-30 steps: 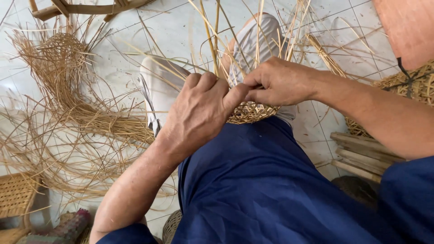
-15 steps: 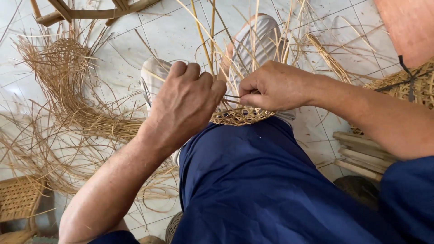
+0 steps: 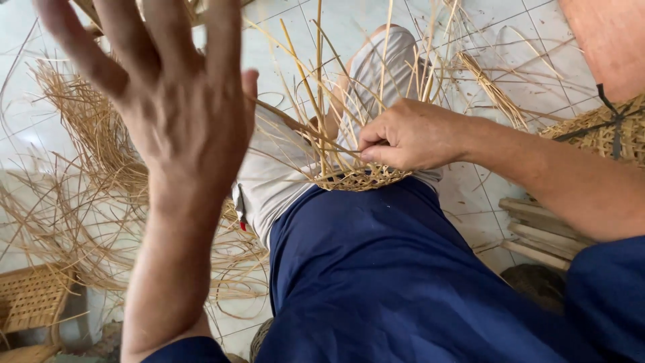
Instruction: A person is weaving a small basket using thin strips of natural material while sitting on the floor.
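A small round woven cane base (image 3: 359, 179) rests on my lap, between my knees, with several thin cane strands (image 3: 320, 81) standing up from its rim. My right hand (image 3: 411, 135) presses on the base and pinches a strand at its edge. Raised high toward the camera, my left hand (image 3: 171, 101) has its fingers spread and holds nothing I can see; one cane strand passes close by its thumb side. My blue trousers (image 3: 376, 269) and light shoes fill the lower middle.
A loose heap of cane strands (image 3: 87, 188) lies on the tiled floor at left. A woven panel (image 3: 30, 299) sits at the lower left, another woven piece (image 3: 605, 131) at right, with stacked wooden slats (image 3: 537, 232) beneath it.
My left hand has let go at the woven base and swung up and left toward the camera, fingers spreading. The right hand stays on the base.
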